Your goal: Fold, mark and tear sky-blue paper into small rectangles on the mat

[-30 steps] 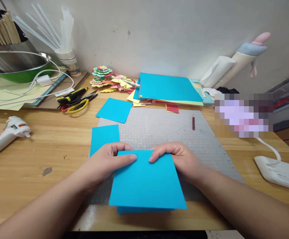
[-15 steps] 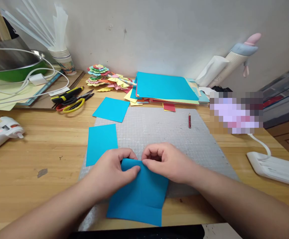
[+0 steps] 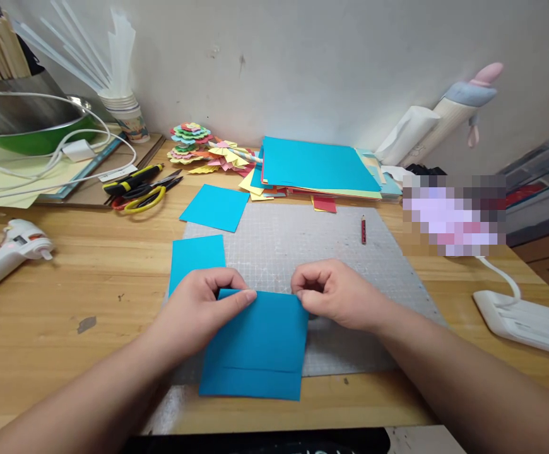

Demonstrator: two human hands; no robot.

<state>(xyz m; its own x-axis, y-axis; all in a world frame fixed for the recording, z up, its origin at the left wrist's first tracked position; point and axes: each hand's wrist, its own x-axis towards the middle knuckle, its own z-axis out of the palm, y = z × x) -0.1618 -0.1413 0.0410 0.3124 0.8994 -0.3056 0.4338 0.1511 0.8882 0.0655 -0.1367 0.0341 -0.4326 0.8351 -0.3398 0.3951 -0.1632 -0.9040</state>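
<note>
A blue sheet of paper (image 3: 260, 334) with a crease across its lower part is held over the near edge of the grey cutting mat (image 3: 334, 243). My left hand (image 3: 208, 302) is closed on its far edge near the left corner, thumb on top and fingers curled behind. At the far right corner, my right hand (image 3: 334, 293) pinches the paper between thumb and curled fingers. Two more blue pieces lie beyond: one blue square (image 3: 215, 208) at the mat's far left corner, and another blue piece (image 3: 196, 255) partly hidden behind my left hand.
A short pencil (image 3: 363, 230) lies on the mat. Behind it are a stack of coloured paper (image 3: 319, 165) and paper flowers (image 3: 189, 142). Scissors (image 3: 146, 198) and a glue gun (image 3: 12, 255) are on the left, a white power strip (image 3: 530, 321) on the right.
My right hand has slid right along the paper's far edge to its corner, and my left hand has shifted slightly left. The paper now looks flatter and its near edge is higher in view.
</note>
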